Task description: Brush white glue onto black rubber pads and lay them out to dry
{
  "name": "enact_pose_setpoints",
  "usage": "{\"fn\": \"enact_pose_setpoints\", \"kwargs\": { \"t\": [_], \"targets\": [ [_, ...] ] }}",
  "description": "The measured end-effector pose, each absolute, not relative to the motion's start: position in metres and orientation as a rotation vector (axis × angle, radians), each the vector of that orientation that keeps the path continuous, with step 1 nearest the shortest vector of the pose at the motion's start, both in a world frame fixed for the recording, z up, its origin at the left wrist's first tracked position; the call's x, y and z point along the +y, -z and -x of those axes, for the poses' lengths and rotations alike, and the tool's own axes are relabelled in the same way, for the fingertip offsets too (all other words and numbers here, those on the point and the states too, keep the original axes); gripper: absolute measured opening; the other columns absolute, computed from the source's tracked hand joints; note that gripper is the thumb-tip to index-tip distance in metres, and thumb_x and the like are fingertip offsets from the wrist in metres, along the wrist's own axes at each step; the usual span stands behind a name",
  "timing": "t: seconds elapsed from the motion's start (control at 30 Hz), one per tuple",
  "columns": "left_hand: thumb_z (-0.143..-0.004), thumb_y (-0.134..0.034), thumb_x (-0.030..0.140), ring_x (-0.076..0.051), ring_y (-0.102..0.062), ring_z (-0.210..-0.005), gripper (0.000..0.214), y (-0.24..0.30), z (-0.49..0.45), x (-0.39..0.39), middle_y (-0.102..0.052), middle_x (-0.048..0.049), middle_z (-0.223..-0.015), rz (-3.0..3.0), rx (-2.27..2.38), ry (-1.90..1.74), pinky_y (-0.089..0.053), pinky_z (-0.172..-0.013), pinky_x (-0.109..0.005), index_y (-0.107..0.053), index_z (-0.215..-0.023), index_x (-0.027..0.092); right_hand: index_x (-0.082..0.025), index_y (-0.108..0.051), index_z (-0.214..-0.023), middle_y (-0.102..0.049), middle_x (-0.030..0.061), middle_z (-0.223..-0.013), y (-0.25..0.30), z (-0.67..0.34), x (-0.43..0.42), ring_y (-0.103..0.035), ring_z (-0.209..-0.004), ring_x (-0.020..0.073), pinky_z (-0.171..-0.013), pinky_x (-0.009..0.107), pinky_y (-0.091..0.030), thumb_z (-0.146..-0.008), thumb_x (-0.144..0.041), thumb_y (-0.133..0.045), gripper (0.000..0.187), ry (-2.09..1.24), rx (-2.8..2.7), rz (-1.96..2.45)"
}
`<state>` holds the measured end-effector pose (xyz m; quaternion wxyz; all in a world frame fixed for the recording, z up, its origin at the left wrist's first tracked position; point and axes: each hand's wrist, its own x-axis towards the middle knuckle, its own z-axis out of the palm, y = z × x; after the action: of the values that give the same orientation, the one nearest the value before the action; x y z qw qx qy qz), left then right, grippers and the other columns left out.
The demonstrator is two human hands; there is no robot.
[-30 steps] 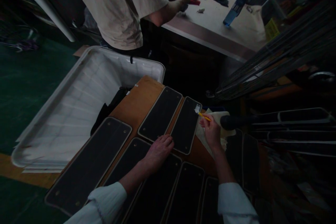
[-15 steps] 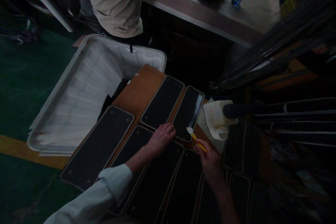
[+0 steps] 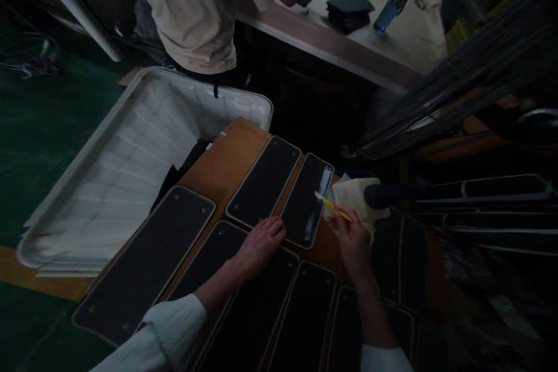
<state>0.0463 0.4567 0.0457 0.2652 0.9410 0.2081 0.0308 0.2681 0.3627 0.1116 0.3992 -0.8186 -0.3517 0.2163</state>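
Note:
My right hand is closed around a small yellow-handled brush. White paste coats the brush tip, which meets a black panel with a pale border. A wet white streak runs along this panel's right edge. My left hand lies with fingers stretched out at the panel's lower left corner, holding nothing. Several similar panels, one of them at the left, are laid out on a brown board. Right of the streaked panel is a whitish container with a dark piece across it.
A large white bin stands at the left, partly under the board. Beyond it, another person in a beige shirt reaches over a worktable. A dark stack and a blue bottle lie there. Dark strands hang at the right.
My right hand has moved the brush up from the panel's lower end to mid-panel. The white streak now reaches down to the lower end. The other person's arm has come into view.

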Motion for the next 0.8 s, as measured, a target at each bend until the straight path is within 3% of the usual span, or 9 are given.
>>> {"fn": "enact_pose_setpoints", "kwargs": {
  "t": [0.43, 0.8],
  "targets": [
    [-0.094, -0.055, 0.017, -0.026, -0.046, -0.134, 0.030, -0.045, -0.038, 0.450, -0.058, -0.0104, -0.134, -2.538, 0.556, -0.122, -0.037, -0.113, -0.043, -0.060, -0.123, 0.018, -0.019, -0.064, -0.113, -0.073, 0.0077, -0.086, -0.078, -0.321, 0.459, -0.070, -0.073, 0.0211, -0.069, 0.036, -0.057, -0.093, -0.047, -0.046, 0.039, -0.313, -0.998, 2.049],
    [-0.094, -0.054, 0.016, -0.028, -0.046, -0.132, 0.027, -0.049, -0.037, 0.451, -0.057, -0.0105, -0.133, -2.559, 0.563, -0.109, -0.036, -0.112, -0.043, -0.061, -0.120, 0.017, -0.025, -0.066, -0.113, -0.075, 0.0071, -0.098, -0.102, -0.246, 0.355, -0.073, -0.084, 0.0250, -0.077, 0.040, -0.059, -0.093, -0.048, -0.050, 0.035, -0.645, -1.132, 2.148]
  ]
}}
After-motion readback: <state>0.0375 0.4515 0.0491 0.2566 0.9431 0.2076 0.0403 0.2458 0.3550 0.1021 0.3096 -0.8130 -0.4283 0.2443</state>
